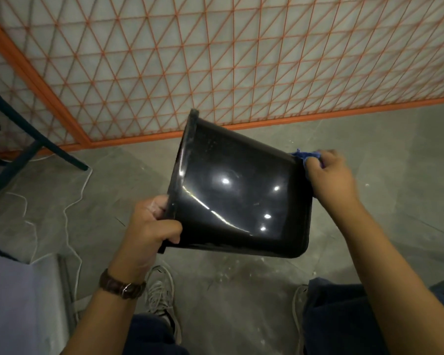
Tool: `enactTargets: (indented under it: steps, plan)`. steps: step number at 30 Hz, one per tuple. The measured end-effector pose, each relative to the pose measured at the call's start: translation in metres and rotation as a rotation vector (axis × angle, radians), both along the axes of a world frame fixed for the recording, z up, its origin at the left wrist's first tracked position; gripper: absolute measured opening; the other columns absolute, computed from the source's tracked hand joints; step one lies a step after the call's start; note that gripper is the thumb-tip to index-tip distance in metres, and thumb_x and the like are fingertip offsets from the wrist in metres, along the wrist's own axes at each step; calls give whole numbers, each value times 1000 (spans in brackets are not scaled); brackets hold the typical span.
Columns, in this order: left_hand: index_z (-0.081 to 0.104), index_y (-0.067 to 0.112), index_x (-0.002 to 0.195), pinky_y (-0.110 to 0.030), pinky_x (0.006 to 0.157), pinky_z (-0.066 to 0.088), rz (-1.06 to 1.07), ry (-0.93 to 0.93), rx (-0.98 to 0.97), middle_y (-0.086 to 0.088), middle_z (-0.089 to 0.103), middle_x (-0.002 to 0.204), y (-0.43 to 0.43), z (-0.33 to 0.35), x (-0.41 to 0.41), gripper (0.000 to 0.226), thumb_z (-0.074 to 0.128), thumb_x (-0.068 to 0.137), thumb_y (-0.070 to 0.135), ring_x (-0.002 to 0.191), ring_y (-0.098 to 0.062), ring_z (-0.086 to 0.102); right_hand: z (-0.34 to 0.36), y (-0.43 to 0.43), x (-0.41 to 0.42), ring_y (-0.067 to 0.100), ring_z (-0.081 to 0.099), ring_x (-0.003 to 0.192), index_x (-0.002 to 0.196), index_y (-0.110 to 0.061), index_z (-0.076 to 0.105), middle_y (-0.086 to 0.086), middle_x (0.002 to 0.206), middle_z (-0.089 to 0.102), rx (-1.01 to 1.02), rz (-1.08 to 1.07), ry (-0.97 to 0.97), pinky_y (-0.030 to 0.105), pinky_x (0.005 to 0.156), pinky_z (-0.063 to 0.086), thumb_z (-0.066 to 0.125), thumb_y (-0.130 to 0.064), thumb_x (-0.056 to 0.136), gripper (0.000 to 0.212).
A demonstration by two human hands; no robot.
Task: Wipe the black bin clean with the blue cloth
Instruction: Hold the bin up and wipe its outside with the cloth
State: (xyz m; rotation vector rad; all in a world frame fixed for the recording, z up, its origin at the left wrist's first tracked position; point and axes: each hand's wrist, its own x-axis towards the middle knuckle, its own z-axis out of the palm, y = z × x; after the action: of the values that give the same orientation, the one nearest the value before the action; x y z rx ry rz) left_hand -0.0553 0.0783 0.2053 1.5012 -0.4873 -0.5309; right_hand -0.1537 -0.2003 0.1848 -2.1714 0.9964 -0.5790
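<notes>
I see the left hand (151,226) curled tight round the rim of the black bin (241,190), thumb on the outer wall. The right hand (328,175) pinches the bunched blue cloth (305,157) against the bin's bottom end. The bin is held on its side in the air between both hands, mouth to the left, glossy wall facing me. A watch (121,285) sits on the left wrist. Below lie a grey floor (241,290), two shoes and a white cord (75,208); an orange mesh fence (215,73) stands behind.
</notes>
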Motion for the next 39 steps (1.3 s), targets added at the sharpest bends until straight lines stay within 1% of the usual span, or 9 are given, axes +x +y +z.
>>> enactTargets:
  steps: [3,8,13,17,21,26,32,37,39]
  plan:
    - [55,6,47,-14,39,30,-105,-75,24,4,45,40,-3,-2,-5,16,57,33,15,37,-8,38,0,5,5,27,53,85,84,-2,63,8,103,53,-219,155,195,36,73,42,48,-18,90,22]
    - [41,-15,53,-17,41,31,-166,-83,55,-3,42,43,-20,-12,-22,13,49,48,-7,40,-9,38,0,27,26,26,54,88,91,-1,64,6,97,50,-183,281,133,30,73,37,51,-12,90,17]
    - [48,16,42,-17,43,29,-115,-23,49,6,43,41,-30,-20,-27,20,49,47,-4,39,-7,36,16,63,54,25,52,104,107,-4,65,11,115,52,-171,502,-13,26,88,38,53,-11,86,25]
    - [45,17,37,-20,43,29,64,53,37,5,41,39,-33,-24,-19,19,49,42,-1,41,-11,35,15,97,46,18,49,113,108,-5,67,10,121,54,-229,757,-80,25,98,36,54,-8,75,36]
    - [47,20,37,-16,41,30,-5,-31,116,9,42,37,-32,-24,-14,26,53,49,-2,37,-2,36,23,83,36,-10,58,82,76,-11,65,-8,89,60,175,574,-309,7,77,44,52,7,75,22]
    - [60,20,57,-26,52,45,-124,-180,216,6,56,52,-32,-37,-19,20,61,66,3,50,-7,53,52,30,52,7,61,79,95,-18,44,3,94,53,512,294,-489,20,68,50,58,-9,77,25]
    - [67,23,96,-26,84,54,-151,-275,228,1,72,92,-37,-37,-28,19,60,82,13,89,-6,66,78,34,109,19,56,97,125,-18,41,4,113,49,226,385,-39,31,84,49,72,-28,79,57]
    - [62,18,113,-20,83,51,-67,-427,278,4,69,96,-48,-41,-48,27,55,87,21,92,-6,63,85,62,135,27,56,100,118,-14,52,8,115,57,-223,591,671,32,77,43,65,-32,80,45]
    - [62,18,113,-15,80,49,8,-434,234,7,69,94,-51,-40,-55,27,53,88,21,90,-2,62,82,77,138,33,58,103,121,-10,47,10,117,57,-437,515,739,33,78,47,56,-22,85,39]
